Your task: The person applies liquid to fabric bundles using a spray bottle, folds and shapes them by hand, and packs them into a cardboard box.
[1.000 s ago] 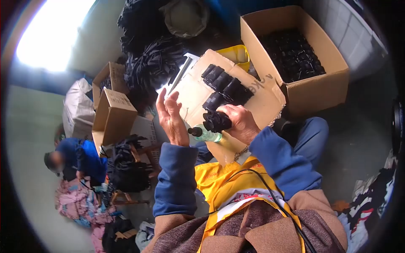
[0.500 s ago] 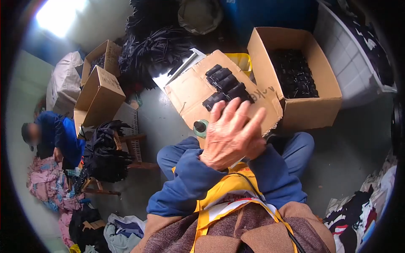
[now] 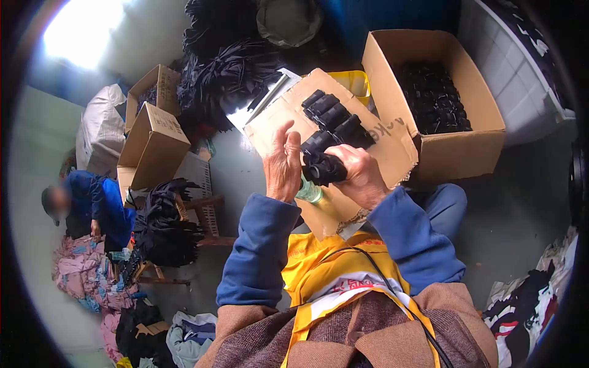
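Black, cloth-like material is making up the roll (image 3: 325,170) that the right hand (image 3: 359,175) is grasping above a cardboard sheet (image 3: 261,130). It is probably weighing little and feeling soft, giving under pressure rather than breaking; its surface is looking matte, so it is unlikely to be slippery. Its rounded middle is offering the surest hold, fingers wrapping around it, since pinching a loose edge might be inviting it to unwind. The left hand (image 3: 283,162) is holding nothing visible, its fingers raised just beside the roll; whether they are touching it, I cannot tell. Below, a greenish bottle (image 3: 310,192) is standing between the hands. Beyond, similar black rolls (image 3: 334,118) are lying in rows on the sheet, and an open carton (image 3: 463,154) is holding more dark pieces.
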Demonstrator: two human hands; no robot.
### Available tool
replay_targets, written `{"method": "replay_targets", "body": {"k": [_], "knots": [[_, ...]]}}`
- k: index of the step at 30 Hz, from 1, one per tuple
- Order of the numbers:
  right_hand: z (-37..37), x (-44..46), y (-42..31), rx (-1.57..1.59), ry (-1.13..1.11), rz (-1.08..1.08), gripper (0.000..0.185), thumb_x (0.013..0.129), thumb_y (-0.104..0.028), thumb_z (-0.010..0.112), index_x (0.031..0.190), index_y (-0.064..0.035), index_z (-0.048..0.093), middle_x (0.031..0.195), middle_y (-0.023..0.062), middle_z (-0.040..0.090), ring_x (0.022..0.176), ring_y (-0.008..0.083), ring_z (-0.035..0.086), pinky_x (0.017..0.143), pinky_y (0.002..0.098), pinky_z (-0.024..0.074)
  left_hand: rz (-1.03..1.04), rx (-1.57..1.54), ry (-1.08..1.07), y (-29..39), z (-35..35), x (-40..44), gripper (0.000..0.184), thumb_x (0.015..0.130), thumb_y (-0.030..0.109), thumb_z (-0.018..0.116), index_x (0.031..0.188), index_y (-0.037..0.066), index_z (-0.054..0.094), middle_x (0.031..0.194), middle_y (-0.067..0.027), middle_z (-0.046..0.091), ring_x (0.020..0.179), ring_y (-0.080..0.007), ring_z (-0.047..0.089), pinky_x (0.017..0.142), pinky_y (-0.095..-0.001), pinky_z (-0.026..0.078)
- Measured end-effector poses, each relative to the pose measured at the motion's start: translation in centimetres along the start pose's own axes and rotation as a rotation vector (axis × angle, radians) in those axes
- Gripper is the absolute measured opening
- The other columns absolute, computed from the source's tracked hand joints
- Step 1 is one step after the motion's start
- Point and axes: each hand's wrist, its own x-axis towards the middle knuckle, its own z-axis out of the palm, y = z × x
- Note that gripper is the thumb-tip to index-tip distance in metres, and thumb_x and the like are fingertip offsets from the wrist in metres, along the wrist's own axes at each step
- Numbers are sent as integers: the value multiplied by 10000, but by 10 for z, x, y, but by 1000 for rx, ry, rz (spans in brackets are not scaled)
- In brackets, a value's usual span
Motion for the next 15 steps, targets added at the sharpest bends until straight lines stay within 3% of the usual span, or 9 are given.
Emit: {"method": "replay_targets", "body": {"k": [5, 8, 15], "knots": [[8, 5, 5, -71, -48, -22, 397, 635, -139, 772, 981, -105, 580, 868, 77, 619, 807, 302, 616, 729, 391, 486, -62, -1, -46, -6, 1, 1, 565, 973, 531, 364, 1235, 63, 543, 952, -120, 652, 903, -190, 593, 822, -333, 456], [13, 7, 10, -38, -55, 3, 377, 634, -138, 770, 956, -104, 576, 833, 72, 606, 791, 298, 614, 723, 395, 482, 3, 161, -102, -8, 3, 0, 612, 960, 558, 345, 1266, 56, 514, 972, -215, 628, 934, -346, 612, 853, -405, 454], [14, 5, 17, 149, -14, 57, 377, 631, -67, 752, 975, -95, 601, 891, 96, 633, 816, 331, 611, 727, 395, 486, -82, 105, -160, -19, 10, 3, 593, 978, 524, 337, 1270, 36, 504, 1035, -200, 603, 984, -311, 588, 867, -377, 444]]}}
